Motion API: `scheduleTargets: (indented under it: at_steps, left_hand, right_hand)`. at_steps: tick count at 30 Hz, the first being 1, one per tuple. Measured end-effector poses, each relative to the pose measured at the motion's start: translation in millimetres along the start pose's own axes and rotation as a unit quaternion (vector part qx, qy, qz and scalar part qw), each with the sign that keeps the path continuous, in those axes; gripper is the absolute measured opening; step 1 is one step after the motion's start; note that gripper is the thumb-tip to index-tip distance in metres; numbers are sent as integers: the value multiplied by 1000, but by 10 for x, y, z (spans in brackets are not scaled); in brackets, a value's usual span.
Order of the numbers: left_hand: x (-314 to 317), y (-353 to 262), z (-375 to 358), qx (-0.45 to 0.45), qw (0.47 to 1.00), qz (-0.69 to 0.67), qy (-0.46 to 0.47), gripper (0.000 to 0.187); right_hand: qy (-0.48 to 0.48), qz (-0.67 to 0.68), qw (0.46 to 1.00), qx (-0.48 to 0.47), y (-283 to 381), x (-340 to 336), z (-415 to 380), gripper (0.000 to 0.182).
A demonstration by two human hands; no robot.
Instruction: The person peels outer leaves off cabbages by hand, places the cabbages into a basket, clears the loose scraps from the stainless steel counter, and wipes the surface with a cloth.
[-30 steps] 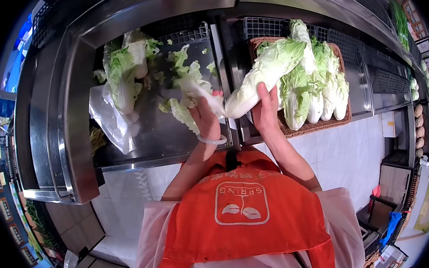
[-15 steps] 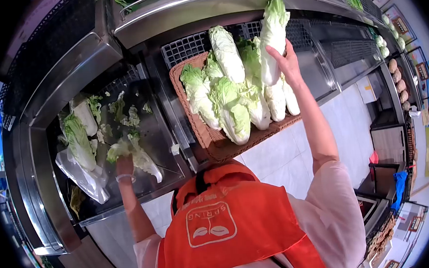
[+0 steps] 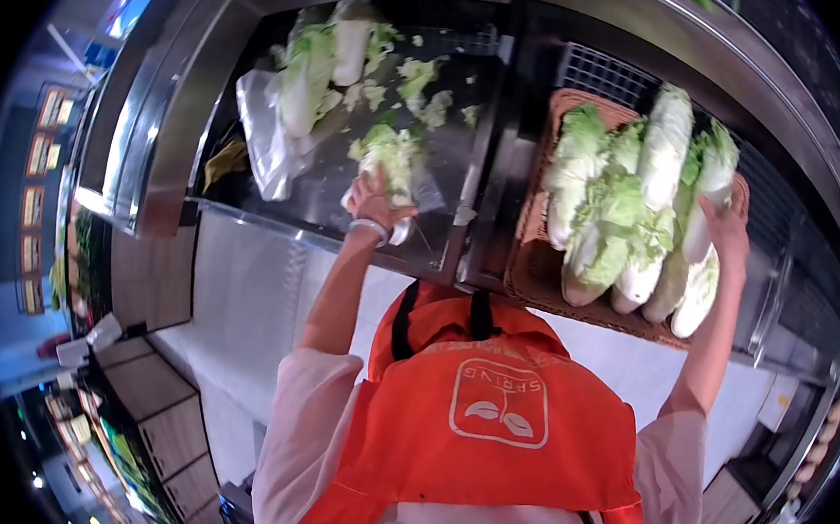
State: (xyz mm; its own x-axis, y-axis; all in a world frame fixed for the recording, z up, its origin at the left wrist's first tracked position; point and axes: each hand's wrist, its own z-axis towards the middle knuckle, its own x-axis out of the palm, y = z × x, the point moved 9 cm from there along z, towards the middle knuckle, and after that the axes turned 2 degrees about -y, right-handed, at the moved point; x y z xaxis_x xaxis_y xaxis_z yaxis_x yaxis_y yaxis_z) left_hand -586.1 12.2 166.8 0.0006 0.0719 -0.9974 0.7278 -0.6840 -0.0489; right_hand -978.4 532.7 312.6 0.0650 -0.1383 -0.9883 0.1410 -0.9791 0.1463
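A pile of loose cabbage leaves (image 3: pixel 391 155) lies in the dark metal bin on the left. My left hand (image 3: pixel 373 199) grips the near end of these leaves, thumb out to the right. At the right end of the wicker basket (image 3: pixel 521 279), my right hand (image 3: pixel 727 226) is closed round a napa cabbage (image 3: pixel 715 165), which leans leafy end away from me against the others. Several more napa cabbages (image 3: pixel 667 142) fill the basket. My right palm is hidden.
Two more cabbages (image 3: pixel 305 80) and a clear plastic bag (image 3: pixel 263 127) lie at the bin's far left, with leaf scraps (image 3: pixel 417 75) nearby. A steel divider (image 3: pixel 492 179) separates bin and basket. A black plastic grate (image 3: pixel 597 72) is behind the basket.
My right hand has lowered the napa cabbage from above the basket's back into its right end. My left hand has moved onto the leaf pile, which is gathered together. The view has turned left.
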Motion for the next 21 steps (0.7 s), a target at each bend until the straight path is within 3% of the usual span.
scheduleTargets:
  at_steps: [3, 4, 6, 8, 10, 11, 12, 14, 15, 16, 18, 20, 21]
  left_hand:
    - [-73, 24, 38, -28, 991, -87, 96, 112]
    - [-132, -16, 56, -18, 991, -83, 105, 106]
    - [-9, 4, 122, -4, 984, -135, 117, 94]
    - [312, 78, 214, 9, 963, -240, 121, 81]
    - [142, -18, 166, -1, 961, -263, 89, 69]
    - [242, 25, 224, 10, 953, -292, 74, 69]
    - [287, 66, 282, 19, 945, -321, 60, 69]
    - [-13, 134, 411, 26, 920, -386, 62, 63]
    - [-276, 169, 495, 30, 910, -408, 65, 62]
    - [-529, 207, 582, 33, 901, -428, 68, 61]
    - [-957, 181, 923, 96, 878, -466, 56, 63]
    - [-1150, 57, 1380, 153, 864, -477, 48, 66]
    - [-1077, -75, 1623, 175, 850, -488, 97, 69]
  right_hand:
    - [-116, -22, 978, -169, 628, -377, -366, 76]
    - [-58, 117, 983, -130, 950, -508, -587, 65]
    - [-135, 84, 975, -157, 1594, -705, -971, 56]
    - [-50, 256, 949, -177, 2161, -562, -1179, 50]
    - [165, 403, 890, -135, 2842, -85, -1366, 52]
    - [144, 428, 862, -231, 3185, 203, -1346, 52]
    - [184, 526, 800, -220, 3425, 676, -1275, 53]
    - [191, 401, 863, -240, 4029, 1051, -1200, 61]
    - [150, 344, 889, -261, 4234, 1306, -1090, 69]
    - [172, 234, 932, -217, 4397, 1469, -1043, 81]
    - [174, 97, 954, -225, 4626, 2077, -848, 90]
    - [150, 0, 971, -188, 4740, 2244, -812, 94]
    - [128, -23, 977, -167, 4748, 2290, -782, 95]
